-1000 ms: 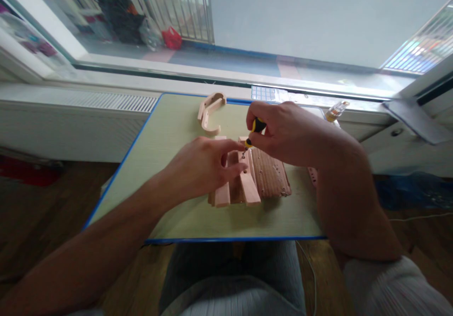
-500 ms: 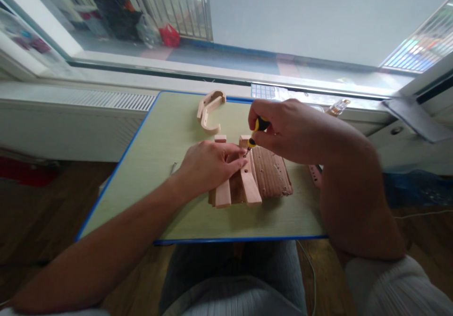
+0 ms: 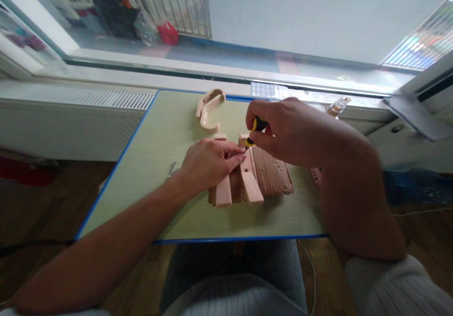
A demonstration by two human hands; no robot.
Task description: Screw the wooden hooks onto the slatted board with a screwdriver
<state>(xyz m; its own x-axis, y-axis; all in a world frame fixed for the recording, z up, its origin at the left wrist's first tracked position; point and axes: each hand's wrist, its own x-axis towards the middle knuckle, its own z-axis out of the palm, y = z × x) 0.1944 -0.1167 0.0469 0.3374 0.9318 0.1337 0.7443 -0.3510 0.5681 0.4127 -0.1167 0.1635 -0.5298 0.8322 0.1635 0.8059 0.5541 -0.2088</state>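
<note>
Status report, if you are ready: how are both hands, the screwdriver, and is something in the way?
Right hand gripping screwdriver. Screwdriver angled down at wooden strip. Left hand crowding the contact spot, partly hiding it.

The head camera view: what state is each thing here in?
Screwdriver: gripped in the right hand, tip angled down.
Left hand: thumb and finger close together at the screwdriver's tip.
Right wooden strip: lying on cardboard, one hole uncovered.
Left wooden strip: partly hidden by the left hand.
Cardboard: pitted, under the strips.
Curved wooden pieces: lying apart from the strips.
</note>
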